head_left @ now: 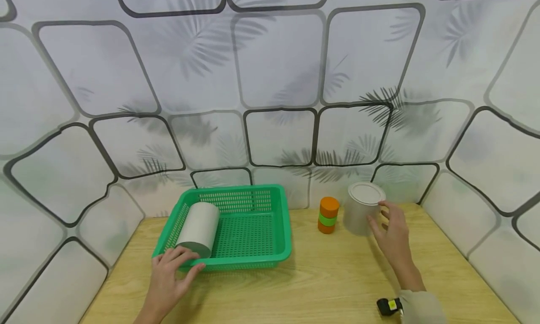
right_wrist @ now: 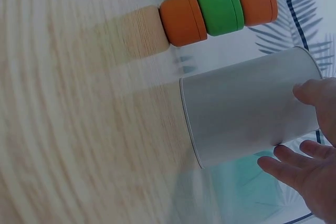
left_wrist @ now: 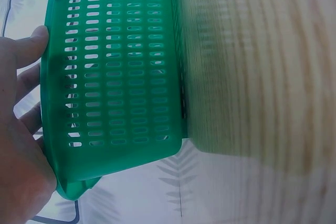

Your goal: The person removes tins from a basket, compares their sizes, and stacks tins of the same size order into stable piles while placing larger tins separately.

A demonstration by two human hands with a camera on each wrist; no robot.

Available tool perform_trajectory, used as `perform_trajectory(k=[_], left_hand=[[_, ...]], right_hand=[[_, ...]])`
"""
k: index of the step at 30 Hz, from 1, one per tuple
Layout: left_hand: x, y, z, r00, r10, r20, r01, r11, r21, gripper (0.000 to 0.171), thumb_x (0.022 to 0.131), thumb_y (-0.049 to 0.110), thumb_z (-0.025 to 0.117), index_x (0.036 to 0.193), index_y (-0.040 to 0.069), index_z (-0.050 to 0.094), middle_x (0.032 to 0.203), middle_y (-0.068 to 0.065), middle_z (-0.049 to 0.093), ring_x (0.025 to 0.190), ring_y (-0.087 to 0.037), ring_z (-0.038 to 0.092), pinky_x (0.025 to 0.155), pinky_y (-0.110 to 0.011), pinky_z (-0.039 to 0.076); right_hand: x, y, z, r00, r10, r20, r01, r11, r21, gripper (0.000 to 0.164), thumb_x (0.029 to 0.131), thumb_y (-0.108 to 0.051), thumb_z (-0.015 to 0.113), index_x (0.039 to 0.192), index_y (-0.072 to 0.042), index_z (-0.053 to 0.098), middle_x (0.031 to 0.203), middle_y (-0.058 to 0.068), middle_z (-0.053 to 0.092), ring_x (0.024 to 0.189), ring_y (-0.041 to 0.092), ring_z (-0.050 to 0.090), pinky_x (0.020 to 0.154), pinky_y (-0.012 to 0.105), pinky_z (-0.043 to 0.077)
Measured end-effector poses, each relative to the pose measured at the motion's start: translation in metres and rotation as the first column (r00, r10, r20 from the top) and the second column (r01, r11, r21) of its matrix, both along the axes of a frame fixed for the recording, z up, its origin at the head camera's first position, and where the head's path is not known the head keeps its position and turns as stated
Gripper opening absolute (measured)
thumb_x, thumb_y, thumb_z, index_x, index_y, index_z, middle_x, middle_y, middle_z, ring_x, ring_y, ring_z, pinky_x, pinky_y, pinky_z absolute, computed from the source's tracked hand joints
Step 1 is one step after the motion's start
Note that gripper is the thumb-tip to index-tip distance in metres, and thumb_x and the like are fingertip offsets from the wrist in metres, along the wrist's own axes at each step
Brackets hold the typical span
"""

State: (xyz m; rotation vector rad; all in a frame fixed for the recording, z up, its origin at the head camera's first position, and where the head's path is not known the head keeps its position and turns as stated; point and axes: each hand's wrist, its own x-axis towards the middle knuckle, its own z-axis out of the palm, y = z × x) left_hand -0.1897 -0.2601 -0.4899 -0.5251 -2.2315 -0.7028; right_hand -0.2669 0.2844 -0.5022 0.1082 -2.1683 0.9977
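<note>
My left hand (head_left: 168,277) is at the near left corner of a green plastic basket (head_left: 253,259). Its thumb lies on the outer rim and its fingers reach over the edge, as the left wrist view also shows. Inside the basket a white cylindrical can (head_left: 200,225) lies on its side, close to those fingertips. My right hand (head_left: 392,230) is around the right side of a light grey can (right_wrist: 247,108) with a lid, upright on the table. Its thumb overlaps the can's side; the other fingers spread along the far side, some past its outline.
An upright stack of orange and green round pieces (head_left: 328,215) stands just left of the grey can. A small black device (head_left: 388,306) is at the right wrist by the sleeve. Patterned walls (head_left: 278,136) enclose the wooden table (head_left: 320,277) at the back and sides.
</note>
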Motion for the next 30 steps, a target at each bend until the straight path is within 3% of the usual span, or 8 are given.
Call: perform_trajectory(k=[8, 10, 12, 15, 17, 20, 25, 30], left_hand=[[-0.001, -0.001, 0.001, 1.0, -0.012, -0.018, 0.012, 1.0, 0.004, 0.026, 0.068, 0.013, 0.092, 0.086, 0.018, 0.074, 0.091, 0.01, 0.068, 0.084, -0.015, 0.055, 0.076, -0.04, 0.024], [-0.001, 0.0, 0.001, 1.0, -0.014, -0.02, 0.014, 1.0, 0.005, 0.026, 0.067, 0.013, 0.092, 0.086, 0.017, 0.075, 0.091, 0.01, 0.068, 0.084, -0.016, 0.055, 0.076, -0.04, 0.024], [-0.001, 0.0, 0.0, 1.0, -0.015, -0.022, 0.015, 1.0, 0.005, 0.026, 0.067, 0.014, 0.092, 0.087, 0.017, 0.074, 0.091, 0.009, 0.068, 0.084, -0.016, 0.055, 0.076, -0.04, 0.024], [-0.002, -0.001, 0.0, 0.999, -0.015, -0.032, 0.015, 1.0, 0.003, 0.026, 0.067, 0.015, 0.092, 0.087, 0.017, 0.074, 0.091, 0.009, 0.068, 0.084, -0.017, 0.056, 0.077, -0.039, 0.024], [-0.002, -0.001, 0.0, 0.999, -0.016, -0.043, 0.016, 1.0, 0.002, 0.026, 0.067, 0.015, 0.091, 0.087, 0.017, 0.074, 0.091, 0.009, 0.068, 0.085, -0.017, 0.056, 0.078, -0.037, 0.023], [-0.002, -0.001, 0.0, 0.999, -0.016, -0.052, 0.017, 1.0, 0.002, 0.025, 0.068, 0.016, 0.091, 0.086, 0.016, 0.075, 0.091, 0.009, 0.068, 0.084, -0.017, 0.056, 0.078, -0.036, 0.023], [-0.003, 0.0, -0.001, 0.999, -0.014, -0.031, 0.014, 1.0, -0.002, 0.023, 0.069, 0.017, 0.09, 0.086, 0.015, 0.075, 0.091, 0.009, 0.068, 0.085, -0.017, 0.056, 0.077, -0.038, 0.024], [-0.003, -0.001, -0.001, 1.0, -0.011, -0.016, 0.011, 1.0, 0.005, 0.024, 0.069, 0.016, 0.091, 0.086, 0.015, 0.075, 0.091, 0.01, 0.067, 0.084, -0.017, 0.056, 0.076, -0.039, 0.024]], right_hand=[[0.001, -0.001, 0.005, 1.0, -0.005, -0.012, 0.006, 1.0, 0.015, 0.049, 0.091, 0.001, 0.075, 0.134, 0.003, 0.052, 0.13, 0.029, 0.051, 0.108, 0.053, 0.062, 0.075, 0.064, 0.054], [0.002, -0.001, 0.007, 1.0, -0.012, -0.02, 0.012, 1.0, 0.016, 0.05, 0.09, 0.0, 0.076, 0.134, 0.003, 0.054, 0.13, 0.028, 0.052, 0.109, 0.051, 0.061, 0.08, 0.046, 0.058], [0.002, -0.001, 0.009, 0.999, -0.025, -0.032, 0.026, 0.999, 0.023, 0.049, 0.089, 0.0, 0.077, 0.133, 0.002, 0.055, 0.13, 0.026, 0.053, 0.112, 0.048, 0.06, 0.083, 0.031, 0.053], [0.002, -0.001, 0.015, 0.997, -0.036, -0.072, 0.038, 0.999, 0.027, 0.048, 0.087, 0.0, 0.078, 0.13, 0.003, 0.057, 0.127, 0.026, 0.055, 0.114, 0.046, 0.06, 0.082, 0.022, 0.039], [0.003, -0.001, 0.02, 0.994, -0.039, -0.102, 0.042, 0.998, 0.037, 0.046, 0.086, 0.001, 0.078, 0.127, 0.004, 0.059, 0.125, 0.026, 0.057, 0.113, 0.045, 0.06, 0.082, 0.027, 0.039], [0.007, -0.003, 0.028, 0.992, -0.034, -0.12, 0.039, 0.999, 0.037, 0.041, 0.085, 0.001, 0.078, 0.123, 0.005, 0.061, 0.126, 0.026, 0.057, 0.112, 0.044, 0.06, 0.083, 0.021, 0.037], [0.016, -0.011, 0.044, 0.997, -0.016, -0.08, 0.017, 1.0, 0.005, 0.037, 0.087, 0.002, 0.077, 0.121, 0.003, 0.064, 0.124, 0.02, 0.061, 0.109, 0.035, 0.061, 0.085, 0.007, 0.037], [0.024, -0.027, 0.058, 0.998, 0.067, -0.008, -0.067, 0.998, -0.01, 0.038, 0.09, -0.001, 0.075, 0.126, 0.001, 0.063, 0.121, 0.014, 0.065, 0.107, 0.029, 0.063, 0.085, 0.007, 0.042]])
